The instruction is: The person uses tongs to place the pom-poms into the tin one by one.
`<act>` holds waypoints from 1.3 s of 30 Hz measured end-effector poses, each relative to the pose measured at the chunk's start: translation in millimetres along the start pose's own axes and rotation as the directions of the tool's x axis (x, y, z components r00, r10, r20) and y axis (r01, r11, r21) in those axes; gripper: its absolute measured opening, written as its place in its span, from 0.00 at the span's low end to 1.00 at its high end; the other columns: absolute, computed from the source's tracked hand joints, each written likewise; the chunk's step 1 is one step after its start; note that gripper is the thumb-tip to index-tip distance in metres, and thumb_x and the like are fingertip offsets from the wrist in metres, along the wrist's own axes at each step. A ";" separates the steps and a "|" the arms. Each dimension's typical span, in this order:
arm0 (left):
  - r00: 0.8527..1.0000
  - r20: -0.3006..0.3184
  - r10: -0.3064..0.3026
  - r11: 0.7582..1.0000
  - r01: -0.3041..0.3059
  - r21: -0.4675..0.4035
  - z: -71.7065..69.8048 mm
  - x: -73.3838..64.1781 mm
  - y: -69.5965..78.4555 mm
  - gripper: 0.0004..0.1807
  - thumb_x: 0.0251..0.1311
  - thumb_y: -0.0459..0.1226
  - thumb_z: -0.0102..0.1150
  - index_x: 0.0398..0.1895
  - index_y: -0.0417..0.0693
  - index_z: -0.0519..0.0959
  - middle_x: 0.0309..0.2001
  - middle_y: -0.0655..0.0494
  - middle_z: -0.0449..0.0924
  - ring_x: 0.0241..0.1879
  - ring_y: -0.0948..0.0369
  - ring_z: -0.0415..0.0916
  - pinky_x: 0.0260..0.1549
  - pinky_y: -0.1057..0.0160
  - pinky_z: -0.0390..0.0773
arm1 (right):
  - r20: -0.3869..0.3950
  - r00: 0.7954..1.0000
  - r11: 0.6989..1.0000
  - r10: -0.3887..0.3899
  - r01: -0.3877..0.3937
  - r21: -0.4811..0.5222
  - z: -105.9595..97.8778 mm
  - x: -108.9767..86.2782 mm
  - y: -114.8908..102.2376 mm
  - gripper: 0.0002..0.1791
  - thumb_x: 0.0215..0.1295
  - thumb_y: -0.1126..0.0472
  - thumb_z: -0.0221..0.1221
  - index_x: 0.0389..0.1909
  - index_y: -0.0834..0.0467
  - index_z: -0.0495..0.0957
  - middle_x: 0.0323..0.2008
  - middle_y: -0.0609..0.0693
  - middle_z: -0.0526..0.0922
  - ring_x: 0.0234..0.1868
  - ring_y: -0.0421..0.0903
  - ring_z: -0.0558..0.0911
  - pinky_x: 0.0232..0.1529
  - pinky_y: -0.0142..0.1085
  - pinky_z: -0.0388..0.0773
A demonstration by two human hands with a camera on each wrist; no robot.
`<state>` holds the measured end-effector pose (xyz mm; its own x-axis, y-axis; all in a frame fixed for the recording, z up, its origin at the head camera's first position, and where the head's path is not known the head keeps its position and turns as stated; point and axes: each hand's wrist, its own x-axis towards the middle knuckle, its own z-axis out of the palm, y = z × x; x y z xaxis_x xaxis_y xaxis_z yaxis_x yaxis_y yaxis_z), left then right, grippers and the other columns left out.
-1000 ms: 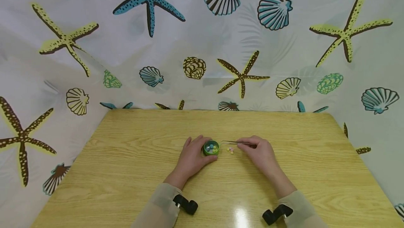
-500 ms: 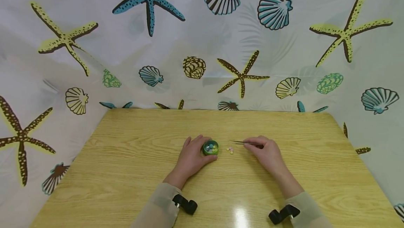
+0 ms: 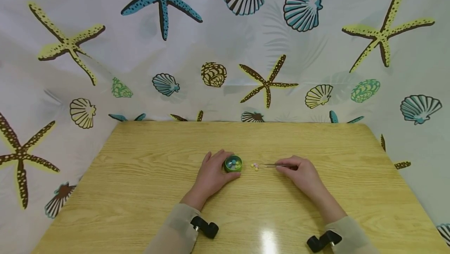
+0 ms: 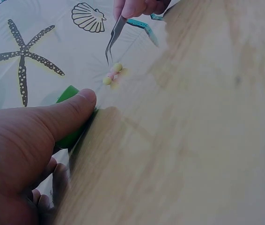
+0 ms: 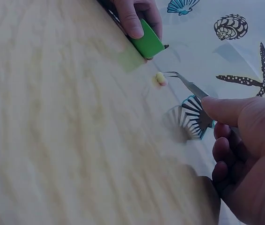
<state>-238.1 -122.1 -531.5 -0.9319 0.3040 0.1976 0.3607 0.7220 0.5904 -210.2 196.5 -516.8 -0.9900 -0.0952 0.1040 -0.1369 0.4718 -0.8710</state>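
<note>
Several small yellow and pink beads (image 3: 255, 166) lie in a loose cluster on the wood-grained surface (image 3: 232, 211), between the two hands. Just beside them are the bent tips of metal tweezers (image 5: 191, 86); whether they touch a bead I cannot tell. The right hand (image 3: 303, 175) pinches the tweezers between thumb and fingers. On the cluster's other side stands a green cup (image 5: 148, 43), upright, with blue and yellow beads inside; the left hand (image 3: 211, 175) grips it, thumb and fingers around its wall. Farther out, a pale cloth (image 3: 197, 43) printed with starfish and shells hangs behind.
</note>
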 end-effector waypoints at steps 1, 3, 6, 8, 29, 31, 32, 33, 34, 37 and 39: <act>1.000 -0.002 0.001 1.000 -0.001 0.000 0.0 0.0 -0.4 0.39 0.63 0.50 0.83 0.74 0.46 0.80 0.73 0.45 0.80 0.81 0.45 0.66 0.86 0.40 0.46 | 0.003 1.000 1.000 -0.005 0.005 -0.005 1.0 0.5 0.6 0.08 0.74 0.58 0.74 0.50 0.53 0.95 0.43 0.48 0.91 0.42 0.46 0.83 0.42 0.35 0.80; 1.000 -0.003 0.002 1.000 -0.002 0.001 -0.2 0.1 -0.8 0.39 0.63 0.50 0.83 0.74 0.46 0.80 0.72 0.45 0.80 0.81 0.45 0.66 0.86 0.41 0.46 | 0.005 1.000 1.000 -0.012 0.012 -0.011 3.3 1.3 1.1 0.08 0.73 0.58 0.75 0.49 0.53 0.95 0.43 0.47 0.91 0.42 0.45 0.83 0.42 0.35 0.80; 1.000 -0.004 0.004 1.000 -0.004 0.001 -0.7 0.0 0.0 0.39 0.63 0.49 0.83 0.74 0.45 0.80 0.72 0.45 0.80 0.80 0.45 0.66 0.85 0.40 0.46 | 0.007 1.000 1.000 -0.016 0.016 -0.025 4.9 1.9 1.1 0.08 0.73 0.58 0.74 0.49 0.53 0.95 0.42 0.47 0.90 0.41 0.45 0.83 0.41 0.35 0.80; 1.000 -0.003 0.004 1.000 -0.004 0.000 -0.9 -0.3 0.3 0.39 0.63 0.49 0.83 0.74 0.45 0.80 0.72 0.45 0.80 0.80 0.45 0.66 0.85 0.40 0.46 | 0.007 1.000 0.999 -0.019 0.019 -0.030 5.7 1.9 0.8 0.08 0.74 0.59 0.74 0.49 0.53 0.95 0.41 0.47 0.90 0.40 0.44 0.82 0.41 0.35 0.79; 1.000 0.003 -0.002 1.000 0.002 -0.001 -1.0 0.3 2.0 0.39 0.63 0.49 0.83 0.74 0.45 0.80 0.72 0.45 0.80 0.80 0.45 0.66 0.85 0.39 0.46 | 0.004 1.000 0.995 0.005 -0.005 -0.101 1.8 -0.2 -1.6 0.08 0.74 0.58 0.74 0.50 0.51 0.95 0.44 0.45 0.91 0.46 0.45 0.85 0.47 0.40 0.82; 1.000 0.005 -0.005 1.000 0.005 0.001 -0.8 0.6 2.0 0.39 0.63 0.49 0.83 0.74 0.45 0.80 0.72 0.45 0.80 0.80 0.45 0.66 0.85 0.40 0.45 | 0.008 1.000 0.994 0.006 -0.005 -0.112 1.2 -0.1 -0.3 0.08 0.74 0.58 0.73 0.50 0.51 0.95 0.45 0.45 0.91 0.47 0.45 0.86 0.48 0.40 0.83; 1.000 0.007 -0.008 1.000 0.008 0.001 -0.8 0.7 2.1 0.39 0.63 0.49 0.83 0.74 0.45 0.80 0.72 0.45 0.80 0.81 0.45 0.66 0.86 0.40 0.45 | 0.010 1.000 0.993 0.012 -0.011 -0.114 1.0 0.1 0.3 0.08 0.74 0.58 0.74 0.50 0.51 0.95 0.45 0.45 0.91 0.47 0.45 0.86 0.48 0.41 0.83; 1.000 0.008 -0.009 1.000 0.009 0.002 -0.7 0.8 2.1 0.39 0.63 0.49 0.83 0.74 0.45 0.80 0.73 0.45 0.80 0.81 0.46 0.66 0.86 0.40 0.45 | 0.011 1.000 0.993 0.016 -0.014 -0.118 1.0 0.5 1.0 0.08 0.74 0.58 0.74 0.50 0.50 0.95 0.45 0.45 0.91 0.47 0.45 0.86 0.48 0.41 0.83; 1.000 0.008 -0.010 1.000 0.010 0.002 -0.6 0.7 1.9 0.39 0.63 0.49 0.83 0.74 0.45 0.80 0.73 0.45 0.80 0.81 0.46 0.66 0.86 0.40 0.45 | 0.011 1.000 0.993 0.017 -0.016 -0.121 1.1 0.7 1.3 0.08 0.74 0.58 0.74 0.50 0.50 0.95 0.45 0.45 0.91 0.47 0.45 0.86 0.48 0.41 0.83; 1.000 0.007 -0.012 1.000 0.012 0.000 -0.7 0.4 1.5 0.39 0.63 0.49 0.83 0.74 0.46 0.80 0.73 0.46 0.80 0.81 0.46 0.66 0.86 0.40 0.45 | 0.016 1.000 0.992 0.011 -0.008 -0.127 1.3 1.0 1.7 0.07 0.74 0.58 0.74 0.49 0.50 0.95 0.45 0.45 0.91 0.47 0.46 0.87 0.48 0.42 0.83; 1.000 0.005 -0.012 1.000 0.012 -0.003 -0.8 -0.2 0.9 0.39 0.63 0.49 0.83 0.74 0.46 0.80 0.72 0.45 0.80 0.81 0.46 0.66 0.86 0.40 0.45 | 0.014 1.000 0.992 0.011 -0.009 -0.128 1.9 1.2 1.5 0.07 0.74 0.58 0.74 0.49 0.50 0.95 0.45 0.45 0.91 0.46 0.46 0.87 0.48 0.42 0.83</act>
<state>-237.6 -122.0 -530.3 -0.9360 0.2984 0.1866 0.3494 0.7237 0.5951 -211.5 195.4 -518.9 -0.9909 -0.1023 0.0878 -0.1311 0.5812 -0.8032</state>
